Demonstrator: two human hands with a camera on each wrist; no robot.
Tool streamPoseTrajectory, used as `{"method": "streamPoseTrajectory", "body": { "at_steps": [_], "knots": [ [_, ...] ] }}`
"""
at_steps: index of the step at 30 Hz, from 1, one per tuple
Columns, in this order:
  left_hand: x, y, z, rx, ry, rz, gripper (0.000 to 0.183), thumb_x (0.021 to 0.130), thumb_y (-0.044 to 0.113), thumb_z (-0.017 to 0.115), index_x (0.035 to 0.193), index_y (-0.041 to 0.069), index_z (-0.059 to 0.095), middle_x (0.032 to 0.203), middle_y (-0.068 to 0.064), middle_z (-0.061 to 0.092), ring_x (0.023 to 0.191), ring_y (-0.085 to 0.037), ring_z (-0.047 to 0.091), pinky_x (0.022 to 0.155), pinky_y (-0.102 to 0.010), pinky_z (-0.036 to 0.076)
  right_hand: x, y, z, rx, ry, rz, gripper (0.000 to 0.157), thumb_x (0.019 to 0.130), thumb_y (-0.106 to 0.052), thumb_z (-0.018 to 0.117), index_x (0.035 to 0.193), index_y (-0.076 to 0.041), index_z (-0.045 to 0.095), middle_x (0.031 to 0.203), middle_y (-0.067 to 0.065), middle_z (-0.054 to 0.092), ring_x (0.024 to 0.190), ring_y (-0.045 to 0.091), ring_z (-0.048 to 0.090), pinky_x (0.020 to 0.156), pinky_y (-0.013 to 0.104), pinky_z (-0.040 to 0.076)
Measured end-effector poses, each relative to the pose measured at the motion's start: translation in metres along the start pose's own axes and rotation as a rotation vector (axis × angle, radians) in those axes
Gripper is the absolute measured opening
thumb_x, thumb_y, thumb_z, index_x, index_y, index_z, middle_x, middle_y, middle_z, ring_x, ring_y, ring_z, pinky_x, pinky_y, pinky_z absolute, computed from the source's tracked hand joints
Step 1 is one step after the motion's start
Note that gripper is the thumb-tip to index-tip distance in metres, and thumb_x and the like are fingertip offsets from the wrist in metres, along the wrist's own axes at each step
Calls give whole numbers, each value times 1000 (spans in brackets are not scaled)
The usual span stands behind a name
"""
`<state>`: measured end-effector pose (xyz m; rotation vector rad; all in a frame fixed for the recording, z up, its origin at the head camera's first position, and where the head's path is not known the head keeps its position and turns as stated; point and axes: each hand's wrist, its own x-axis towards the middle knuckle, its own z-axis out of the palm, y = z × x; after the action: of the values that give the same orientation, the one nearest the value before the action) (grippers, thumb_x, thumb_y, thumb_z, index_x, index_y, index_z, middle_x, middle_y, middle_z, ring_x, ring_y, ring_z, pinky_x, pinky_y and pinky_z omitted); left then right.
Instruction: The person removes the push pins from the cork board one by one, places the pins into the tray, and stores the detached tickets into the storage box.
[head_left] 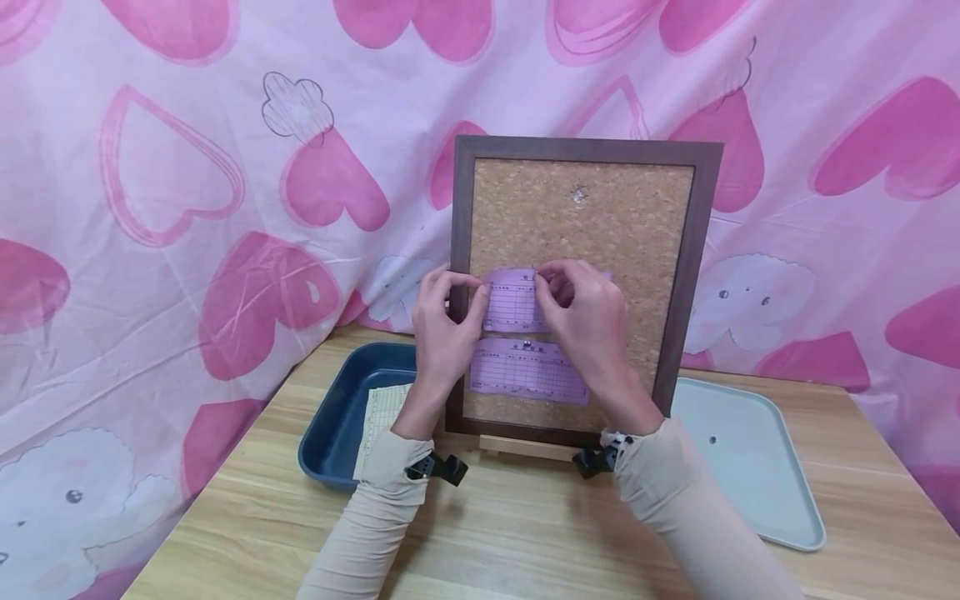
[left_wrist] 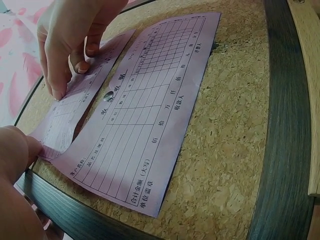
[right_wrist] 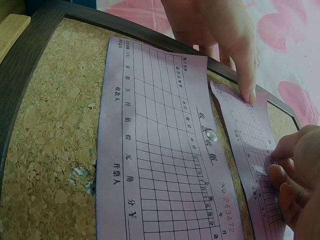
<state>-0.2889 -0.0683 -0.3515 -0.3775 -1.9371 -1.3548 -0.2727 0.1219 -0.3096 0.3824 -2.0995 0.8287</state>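
A framed corkboard (head_left: 637, 225) stands upright with two purple receipt slips on it. The lower receipt (head_left: 525, 372) lies flat, held at its heading by a silver thumbtack (right_wrist: 211, 135). Just above is the upper receipt (head_left: 508, 307), slightly bowed. My left hand (head_left: 444, 329) pinches its left edge beside the frame, thumb on the paper's face. My right hand (head_left: 592, 321) is at the heading of the upper receipt, thumb and index finger together around a small pin-like thing mostly hidden by the fingertips. The back of this hand covers the receipt's right part in the head view.
A dark blue tray (head_left: 318, 450) with yellowish printed slips (head_left: 382, 417) in it stands left of the board. To the right lies a pale green tray (head_left: 757, 450) with a small dark thing on it. Another silvery spot (head_left: 578, 194) shows high on the cork.
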Motion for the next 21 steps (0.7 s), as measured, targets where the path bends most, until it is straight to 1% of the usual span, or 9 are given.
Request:
{"method": "streamPoseTrajectory", "body": {
  "at_steps": [5,10,17,21],
  "knots": [
    [0,0,0,-6,3,0,18,102,26,76,110,10,75,141,-13,63,140,-26,56,107,-48,50,-1,-1,0,4,2,-2,10,100,-16,77,105,-9,79,85,4,72,67,18,65,62,26,46],
    [0,1,0,-6,3,-2,18,101,26,76,109,10,75,140,-13,64,139,-26,56,108,-48,49,-1,0,0,5,3,-3,10,99,-16,78,105,-8,79,86,5,72,68,18,65,62,26,47],
    [0,1,0,-2,6,2,18,101,26,77,109,10,75,138,-13,64,140,-25,56,109,-48,48,-1,2,0,15,3,9,11,98,-16,80,104,-7,80,85,6,74,67,19,68,69,32,50],
    [0,1,0,-2,7,0,18,101,27,77,109,11,76,138,-12,65,140,-24,56,110,-48,48,-1,1,-1,17,-5,19,12,97,-17,81,105,-8,80,85,6,75,67,20,68,71,34,51]
  ]
}}
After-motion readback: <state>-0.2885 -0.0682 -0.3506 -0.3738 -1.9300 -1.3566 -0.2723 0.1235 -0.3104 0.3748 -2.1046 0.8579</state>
